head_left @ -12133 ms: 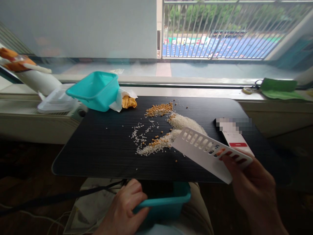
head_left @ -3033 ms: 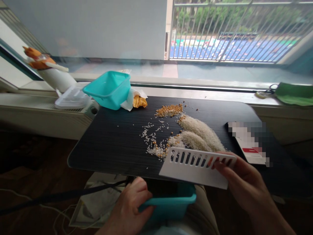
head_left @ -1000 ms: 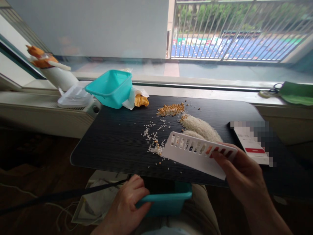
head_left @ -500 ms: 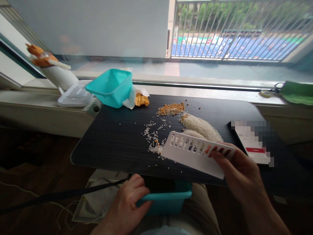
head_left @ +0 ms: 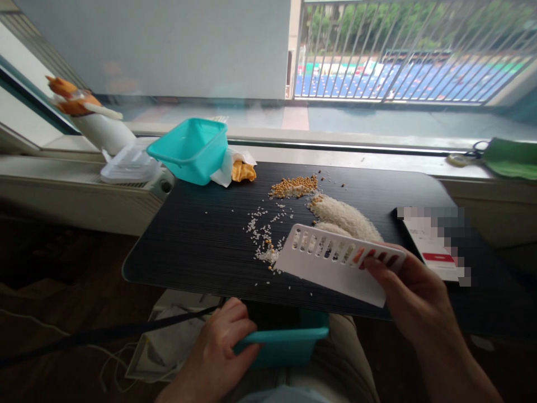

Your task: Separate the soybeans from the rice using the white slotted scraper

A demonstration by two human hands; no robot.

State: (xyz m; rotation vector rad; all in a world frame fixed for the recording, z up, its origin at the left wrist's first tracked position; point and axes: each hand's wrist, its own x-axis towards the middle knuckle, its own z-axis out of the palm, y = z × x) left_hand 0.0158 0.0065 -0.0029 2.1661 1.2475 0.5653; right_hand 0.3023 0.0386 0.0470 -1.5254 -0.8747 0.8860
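Observation:
My right hand point(head_left: 413, 288) grips a flat white plastic piece with a row of slots point(head_left: 331, 271), tilted over the dark table. Its left corner is beside a small scatter of rice grains point(head_left: 266, 254) mixed with a few yellow beans. Behind the piece lies a larger heap of rice point(head_left: 346, 215), partly hidden by it. Farther back is a pile of yellow beans point(head_left: 296, 186) with some rice in it. My left hand point(head_left: 229, 336) is closed on the rim of a teal tub point(head_left: 289, 338) in my lap, below the table's front edge. The tub's inside is dark.
Another teal tub point(head_left: 188, 151) stands at the table's point(head_left: 188, 240) back left, beside a crumpled orange-and-white wrapper point(head_left: 243, 170). A phone-like flat object point(head_left: 432, 246), partly pixelated, lies on the right. A clear plastic lid point(head_left: 130, 162) rests on the heater at left; a dark strap crosses lower left.
The white slotted piece and my right hand have shifted very slightly. My left hand stays on the tub rim, and the grain piles look the same.

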